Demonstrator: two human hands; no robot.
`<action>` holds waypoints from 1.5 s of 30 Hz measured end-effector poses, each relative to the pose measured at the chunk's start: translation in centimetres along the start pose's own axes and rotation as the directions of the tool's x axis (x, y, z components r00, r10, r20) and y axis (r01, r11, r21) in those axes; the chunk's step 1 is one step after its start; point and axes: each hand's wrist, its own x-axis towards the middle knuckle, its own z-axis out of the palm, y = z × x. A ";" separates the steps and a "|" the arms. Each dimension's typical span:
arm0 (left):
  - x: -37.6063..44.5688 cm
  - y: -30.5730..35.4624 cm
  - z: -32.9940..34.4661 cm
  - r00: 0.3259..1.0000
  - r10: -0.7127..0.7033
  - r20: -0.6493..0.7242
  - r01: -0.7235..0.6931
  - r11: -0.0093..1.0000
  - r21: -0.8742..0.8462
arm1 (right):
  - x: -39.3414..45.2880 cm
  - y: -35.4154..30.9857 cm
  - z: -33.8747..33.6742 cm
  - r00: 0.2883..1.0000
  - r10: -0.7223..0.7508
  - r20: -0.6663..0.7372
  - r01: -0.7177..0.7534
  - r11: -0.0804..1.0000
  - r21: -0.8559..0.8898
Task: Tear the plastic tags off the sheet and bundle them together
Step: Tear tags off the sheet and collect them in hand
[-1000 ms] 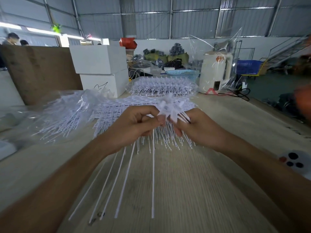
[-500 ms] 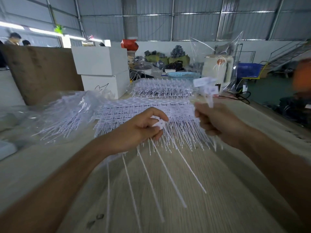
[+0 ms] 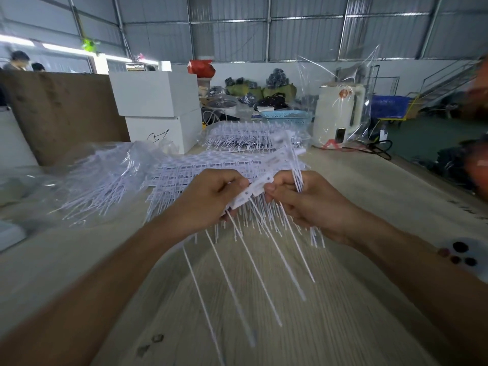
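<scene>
Head view: both hands above the table (image 3: 356, 180).
Left grip (image 3: 211, 199): pinches the tag strip (image 3: 250, 192).
Right grip (image 3: 295, 196): pinches the strip, holds torn tags (image 3: 297, 170).

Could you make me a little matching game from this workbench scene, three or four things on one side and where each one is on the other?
Things:
1. strip of tags
2. torn-off tags
3. light blue basket
4. white boxes

Places:
A. stacked at the table's far left
B. far end of the table, beside the white appliance
C. pinched between both hands
D. gripped in the right hand alone

Pairs: 1-C, 2-D, 3-B, 4-A. The left hand holds the strip's lower end.
</scene>
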 end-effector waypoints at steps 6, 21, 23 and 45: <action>-0.4 -0.1 -1.5 0.982 0.011 0.191 0.066 0.916 -0.395 | -0.5 -1.6 -0.1 0.946 -0.319 0.053 0.321 0.907 -0.272; -0.1 -0.8 -0.6 0.924 0.371 -0.095 -0.275 0.815 0.509 | 0.5 0.0 0.6 0.966 -0.253 0.044 0.251 0.893 -0.373; 0.1 -0.7 -0.9 0.912 0.385 -0.140 -0.251 0.797 0.550 | 0.5 0.2 0.5 0.976 -0.209 0.066 0.219 0.914 -0.341; -0.3 -0.8 0.1 0.954 0.298 0.039 -0.264 0.768 0.583 | 0.7 0.3 -6.4 0.958 0.033 -0.286 -0.110 0.959 -0.260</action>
